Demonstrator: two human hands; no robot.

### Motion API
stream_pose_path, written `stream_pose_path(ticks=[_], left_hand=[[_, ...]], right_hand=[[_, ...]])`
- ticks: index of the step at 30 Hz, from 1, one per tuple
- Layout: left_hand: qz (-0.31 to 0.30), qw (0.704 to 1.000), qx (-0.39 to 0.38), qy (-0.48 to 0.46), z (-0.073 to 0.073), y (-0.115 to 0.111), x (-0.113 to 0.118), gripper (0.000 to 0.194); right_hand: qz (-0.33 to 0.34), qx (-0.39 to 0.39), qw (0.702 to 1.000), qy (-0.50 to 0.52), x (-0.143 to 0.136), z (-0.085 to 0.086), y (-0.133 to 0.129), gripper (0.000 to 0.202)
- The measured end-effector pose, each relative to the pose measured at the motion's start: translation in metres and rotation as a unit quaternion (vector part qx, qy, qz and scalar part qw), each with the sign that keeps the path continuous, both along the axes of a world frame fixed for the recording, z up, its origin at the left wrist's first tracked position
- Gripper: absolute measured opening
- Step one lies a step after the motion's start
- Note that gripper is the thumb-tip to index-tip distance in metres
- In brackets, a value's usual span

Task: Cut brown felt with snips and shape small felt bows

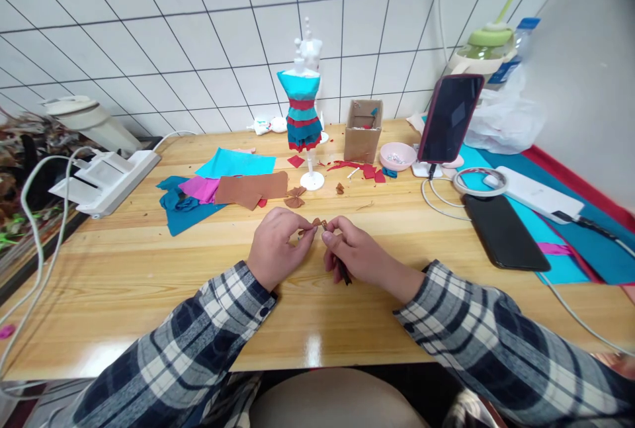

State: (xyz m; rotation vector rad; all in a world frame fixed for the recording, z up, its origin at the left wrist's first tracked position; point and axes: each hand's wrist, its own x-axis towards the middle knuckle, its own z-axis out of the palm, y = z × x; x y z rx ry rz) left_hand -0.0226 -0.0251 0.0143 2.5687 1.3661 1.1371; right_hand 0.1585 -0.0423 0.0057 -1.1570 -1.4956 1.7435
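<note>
Near the middle of the wooden table, my left hand point(278, 243) pinches a small brown piece point(316, 222) between thumb and fingertips. My right hand point(354, 253) is closed around a dark, slim tool point(343, 272), its upper end touching or very close to the brown piece. The tool's exact type is partly hidden by my fingers. Just beyond my hands lie a pleated brown piece point(294, 197) and a smaller brown scrap point(340, 188). Behind them a small white dress form point(311, 180) stands upright, dressed in a blue and red layered dress point(302, 110).
Brown point(253, 188), turquoise point(235, 163) and pink sheets lie left. Behind are a cardboard box point(364, 140) and pink bowl point(398, 156). A propped phone point(450, 120), a black phone point(506, 233) and cables sit right; a power strip point(106, 180) is far left.
</note>
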Motion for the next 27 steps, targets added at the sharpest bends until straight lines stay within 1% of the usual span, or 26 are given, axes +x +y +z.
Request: stream_pose_path(ticks=[3, 7, 10, 18, 27], left_hand=[[-0.019, 0.999, 0.028, 0.024, 0.000, 0.000, -0.002, 0.007], [-0.022, 0.998, 0.044, 0.045, 0.000, -0.001, -0.002, 0.007], [-0.024, 0.997, 0.049, 0.045, 0.000, -0.001, -0.002, 0.007], [-0.022, 0.998, 0.039, 0.040, -0.001, -0.001, -0.002, 0.007], [-0.020, 0.998, 0.042, 0.049, -0.001, -0.001, -0.002, 0.008]], right_hand=[[0.006, -0.055, 0.997, 0.046, -0.001, 0.005, 0.000, 0.026], [0.012, -0.078, 0.996, 0.042, -0.002, 0.011, -0.001, 0.025], [0.018, -0.094, 0.994, 0.050, -0.002, 0.012, -0.002, 0.026], [0.018, -0.094, 0.993, 0.069, -0.003, 0.010, -0.003, 0.027], [0.025, -0.083, 0.994, 0.060, -0.003, 0.009, -0.003, 0.028]])
